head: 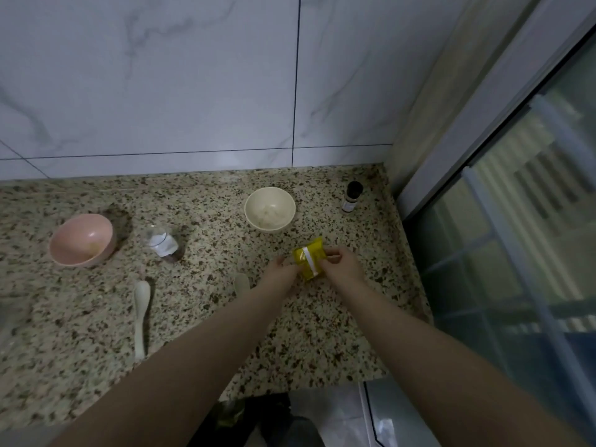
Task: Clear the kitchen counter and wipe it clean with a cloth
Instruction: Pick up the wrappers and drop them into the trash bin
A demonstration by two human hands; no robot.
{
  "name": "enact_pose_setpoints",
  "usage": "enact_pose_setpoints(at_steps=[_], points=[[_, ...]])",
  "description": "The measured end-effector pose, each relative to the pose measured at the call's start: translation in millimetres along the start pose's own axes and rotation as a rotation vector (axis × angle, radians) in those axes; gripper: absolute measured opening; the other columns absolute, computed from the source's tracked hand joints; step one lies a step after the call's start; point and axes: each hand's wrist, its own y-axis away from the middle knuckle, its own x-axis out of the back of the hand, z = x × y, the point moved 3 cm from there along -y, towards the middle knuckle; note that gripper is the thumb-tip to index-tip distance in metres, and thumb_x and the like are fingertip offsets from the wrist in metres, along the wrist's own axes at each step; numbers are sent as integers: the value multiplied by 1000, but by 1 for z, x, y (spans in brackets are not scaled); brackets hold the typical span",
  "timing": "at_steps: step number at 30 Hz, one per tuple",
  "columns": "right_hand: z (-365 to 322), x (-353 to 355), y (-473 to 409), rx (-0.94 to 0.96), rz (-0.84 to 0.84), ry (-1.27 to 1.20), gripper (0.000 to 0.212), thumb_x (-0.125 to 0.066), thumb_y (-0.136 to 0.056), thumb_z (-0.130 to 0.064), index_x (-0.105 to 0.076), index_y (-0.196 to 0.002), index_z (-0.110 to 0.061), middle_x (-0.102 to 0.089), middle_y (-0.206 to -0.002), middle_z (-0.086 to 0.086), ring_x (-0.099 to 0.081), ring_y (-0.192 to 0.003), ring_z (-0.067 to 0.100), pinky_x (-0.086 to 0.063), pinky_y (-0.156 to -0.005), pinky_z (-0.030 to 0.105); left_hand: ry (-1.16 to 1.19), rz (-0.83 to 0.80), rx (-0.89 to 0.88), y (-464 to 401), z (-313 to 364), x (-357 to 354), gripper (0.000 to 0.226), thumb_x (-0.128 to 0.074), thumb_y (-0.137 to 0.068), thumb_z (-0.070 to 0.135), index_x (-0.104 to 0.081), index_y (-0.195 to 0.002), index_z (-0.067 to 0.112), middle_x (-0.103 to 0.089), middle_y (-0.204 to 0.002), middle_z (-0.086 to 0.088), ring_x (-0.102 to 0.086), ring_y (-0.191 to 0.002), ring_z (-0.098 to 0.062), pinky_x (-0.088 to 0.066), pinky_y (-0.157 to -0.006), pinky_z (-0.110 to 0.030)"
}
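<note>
Holding a small yellow packet [308,263] between them, both hands meet just above the speckled stone bench [206,317], toward its right end. The left hand [280,271] pinches the packet's left edge, and the right hand [342,265] has its fingers curled round the right edge, so each is clamped on the same thing. The packet is tilted and carries a white strip down its face; whether its lower corner touches the bench cannot be told. Just behind the hands stands a cream bowl [270,209], upright, with something pale in its bottom. Farther right, near the corner where the tiled wall [161,75] meets the window frame [477,124], a small dark-capped bottle [352,197] stands upright. To the left, well apart from the hands, a pink bowl [82,239] sits tipped toward the camera, and between it and the cream bowl lies a small clear jar [163,244] with white contents and a dark end, apparently on its side. A pale spoon [141,317] lies lengthwise on the near part of the bench, bowl end away from the person. A second pale spoon [242,283] shows only its rounded end, the rest hidden behind the left forearm. Below the bench edge there are dark, blurred shapes that cannot be made out.
</note>
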Motion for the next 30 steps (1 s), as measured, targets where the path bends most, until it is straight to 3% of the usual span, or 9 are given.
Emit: enact_pose_setpoints(at_steps=[6, 9, 13, 16, 19, 21, 24, 26, 30], points=[[-53, -13, 15, 166, -51, -80, 20, -77, -79, -24, -66, -97, -22, -68, -98, -1, -64, -90, 17, -55, -83, 33, 184, -4, -74, 23, 19, 35, 38, -61, -94, 13, -52, -130, 6, -68, -109, -14, -66, -93, -23, -58, -82, -39], [-85, -34, 27, 255, -124, -97, 24, -79, -78, -19, -71, -100, -15, -70, -101, 1, -65, -93, 18, -55, -83, 31, 230, 65, -121, 36, 29, 66, 26, -59, -96, 16, -55, -119, 5, -65, -110, -17, -64, -85, -24, -57, -71, -36], [-123, -71, 47, 374, -243, -122, 30, -78, -79, -4, -68, -108, 0, -70, -109, 13, -62, -89, 14, -52, -71, 14, 310, 140, -172, 53, 35, 116, 18, -57, -95, 14, -57, -111, 5, -64, -108, -18, -64, -86, -28, -58, -83, -42], [-146, -101, 68, 416, -326, -158, 38, -76, -79, 2, -61, -114, -1, -67, -113, 19, -65, -101, 28, -54, -93, 42, 361, 177, -235, 69, 36, 153, 12, -54, -96, 12, -58, -106, 7, -66, -100, -14, -65, -84, -26, -55, -87, -43], [-168, -140, 96, 446, -445, -152, 46, -75, -81, 0, -56, -123, -3, -64, -120, 22, -63, -110, 36, -52, -95, 53, 440, 233, -302, 88, 31, 197, 8, -52, -96, 9, -59, -93, 11, -65, -90, -11, -64, -76, -22, -55, -85, -40], [-177, -158, 107, 470, -504, -143, 48, -75, -82, 0, -55, -126, -3, -64, -123, 22, -64, -109, 36, -55, -89, 51, 470, 244, -332, 98, 29, 218, 8, -52, -96, 7, -59, -93, 10, -66, -88, -11, -64, -74, -21, -56, -83, -38], [-190, -190, 131, 484, -609, -137, 47, -74, -83, 2, -56, -126, -5, -65, -121, 21, -65, -96, 29, -54, -62, 31, 479, 326, -359, 112, 15, 256, 7, -53, -97, 8, -59, -99, 10, -66, -93, -11, -66, -77, -22, -57, -75, -34], [-199, -214, 148, 514, -636, -114, 44, -75, -83, 0, -59, -124, -6, -66, -120, 18, -65, -99, 30, -53, -64, 30, 487, 414, -356, 120, 2, 284, 9, -56, -95, 10, -57, -104, 10, -65, -99, -11, -65, -82, -24, -53, -72, -32], [-205, -257, 175, 540, -644, -88, 33, -75, -80, 2, -61, -107, -9, -68, -113, 24, -66, -98, 36, -54, -81, 46, 537, 549, -313, 133, -30, 339, 16, -58, -94, 13, -57, -109, 12, -63, -97, -7, -63, -77, -21, -49, -67, -28]])
